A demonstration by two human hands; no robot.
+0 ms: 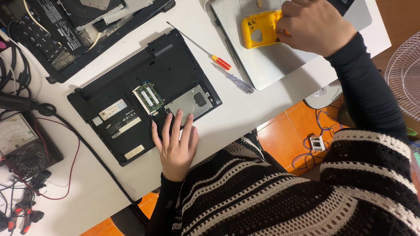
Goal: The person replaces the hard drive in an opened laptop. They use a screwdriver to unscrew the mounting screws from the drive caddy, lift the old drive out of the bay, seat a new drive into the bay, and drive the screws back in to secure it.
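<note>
Hands work apart on a white tabletop (245,118). Left hand (176,146) lies flat, palm down, fingers spread narrow and straight, holding nothing; its fingertips (179,114) rest on the open underside of a black plastic laptop (131,87) turned bottom-up. Just past those fingertips sits a silver metal hard drive (192,102) in its bay, and up-left of them two green memory sticks (148,97) lie in their slot. Right hand (313,24) is curled over the edge of a yellow plastic compartment box (260,29), fingers bent and touching it; cannot tell if they pinch anything inside. That box sits on a closed silver laptop (271,65) under the right hand. Between the two hands lie a red-and-yellow-handled screwdriver (201,47) and, just beside it, a clear-handled screwdriver (234,78). Well left of the left fingers sit an analog multimeter (17,140) with red and black leads and a second dismantled black laptop (87,30).
</note>
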